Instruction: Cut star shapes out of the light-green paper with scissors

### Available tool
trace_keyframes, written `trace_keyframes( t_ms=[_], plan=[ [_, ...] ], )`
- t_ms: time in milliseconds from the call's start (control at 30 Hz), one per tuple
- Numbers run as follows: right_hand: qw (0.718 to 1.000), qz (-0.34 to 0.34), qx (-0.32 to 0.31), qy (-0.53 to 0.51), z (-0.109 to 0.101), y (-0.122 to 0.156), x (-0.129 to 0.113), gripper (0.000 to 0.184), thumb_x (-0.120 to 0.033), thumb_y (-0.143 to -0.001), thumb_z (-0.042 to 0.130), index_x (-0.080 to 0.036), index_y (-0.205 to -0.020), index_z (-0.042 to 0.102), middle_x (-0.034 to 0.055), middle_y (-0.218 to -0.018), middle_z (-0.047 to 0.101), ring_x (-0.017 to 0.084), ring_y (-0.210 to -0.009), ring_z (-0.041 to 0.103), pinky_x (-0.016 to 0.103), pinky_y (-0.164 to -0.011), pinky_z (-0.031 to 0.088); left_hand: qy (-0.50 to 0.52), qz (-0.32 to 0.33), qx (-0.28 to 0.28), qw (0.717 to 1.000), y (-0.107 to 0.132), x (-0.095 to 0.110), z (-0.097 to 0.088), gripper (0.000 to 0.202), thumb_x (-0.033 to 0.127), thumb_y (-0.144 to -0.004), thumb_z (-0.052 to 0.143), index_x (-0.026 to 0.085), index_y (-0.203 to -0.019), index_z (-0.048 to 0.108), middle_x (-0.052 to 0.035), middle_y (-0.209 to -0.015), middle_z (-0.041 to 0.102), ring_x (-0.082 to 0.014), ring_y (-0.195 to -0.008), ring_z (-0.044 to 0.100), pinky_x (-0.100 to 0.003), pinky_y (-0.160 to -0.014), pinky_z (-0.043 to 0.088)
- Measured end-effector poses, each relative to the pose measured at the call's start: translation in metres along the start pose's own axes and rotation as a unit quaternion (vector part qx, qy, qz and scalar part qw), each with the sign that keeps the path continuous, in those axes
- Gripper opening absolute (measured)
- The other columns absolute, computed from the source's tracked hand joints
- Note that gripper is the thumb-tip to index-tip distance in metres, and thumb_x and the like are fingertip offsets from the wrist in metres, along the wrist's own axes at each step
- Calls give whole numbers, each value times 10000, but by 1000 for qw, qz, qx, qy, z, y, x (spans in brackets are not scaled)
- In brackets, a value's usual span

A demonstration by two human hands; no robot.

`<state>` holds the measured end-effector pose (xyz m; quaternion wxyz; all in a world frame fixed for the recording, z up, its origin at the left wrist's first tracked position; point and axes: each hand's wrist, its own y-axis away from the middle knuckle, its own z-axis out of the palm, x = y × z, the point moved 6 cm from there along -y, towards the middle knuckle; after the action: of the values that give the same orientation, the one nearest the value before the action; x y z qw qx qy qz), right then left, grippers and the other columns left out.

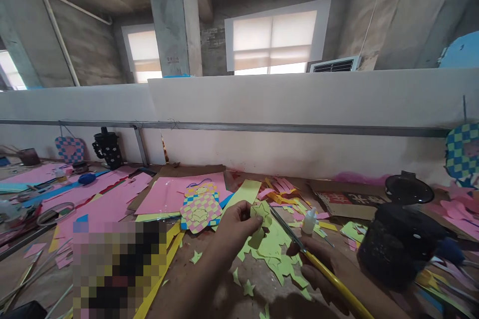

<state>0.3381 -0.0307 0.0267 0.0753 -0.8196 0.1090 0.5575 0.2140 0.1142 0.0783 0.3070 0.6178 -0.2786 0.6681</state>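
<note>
My left hand [234, 227] pinches a small yellow-green paper star [261, 212] between thumb and fingers, just above a pile of yellow-green paper scraps [275, 254]. My right hand [324, 269] is closed round yellow-handled scissors [299, 246]; their metal blades point up-left, the tips almost at the star. A little white glue bottle [309, 221] stands just beyond the scissors. Cut-out stars [247, 287] lie on the brown table [224, 279] near my wrists.
A woven checkered paper heart [200, 209] lies on pink sheets [168, 194] to the left. A black pot [398, 249] and lid [407, 188] sit at the right. A black dotted mug [107, 148] stands by the white partition wall [299, 109]. Paper strips clutter both sides.
</note>
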Motion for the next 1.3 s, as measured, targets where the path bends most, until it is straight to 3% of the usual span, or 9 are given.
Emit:
trace_keyframes(
  t_ms=[200,633,1033,1300],
  plan=[
    [998,-39,-7,59,1,-2,-1,616,-801,-765,571,-208,-917,639,-57,-680,423,123,-594,413,234,-542,341,-28,-1,-21,999,1,1,3,104,222,-669,636,179,-730,564,-7,-682,647,-141,-625,588,-249,-609,414],
    [995,-47,-20,85,3,1,-12,621,-818,-774,530,-211,-879,607,-38,-729,434,154,-677,371,252,-604,298,-38,1,-25,999,-2,-6,-1,182,312,-671,669,187,-742,558,-40,-735,658,-204,-707,642,-309,-661,458],
    [996,-64,-14,60,4,3,-13,604,-795,-783,557,-207,-892,642,-38,-721,433,149,-666,374,246,-606,337,14,-29,-22,999,5,0,3,121,231,-680,663,181,-743,572,-23,-696,671,-170,-634,660,-266,-611,478],
    [998,-48,-27,41,7,2,-10,623,-805,-770,567,-196,-896,602,-56,-722,384,136,-665,320,239,-584,266,9,-46,-29,999,2,-4,4,80,212,-719,648,156,-773,628,-28,-646,680,-140,-586,642,-221,-558,449]
  ],
)
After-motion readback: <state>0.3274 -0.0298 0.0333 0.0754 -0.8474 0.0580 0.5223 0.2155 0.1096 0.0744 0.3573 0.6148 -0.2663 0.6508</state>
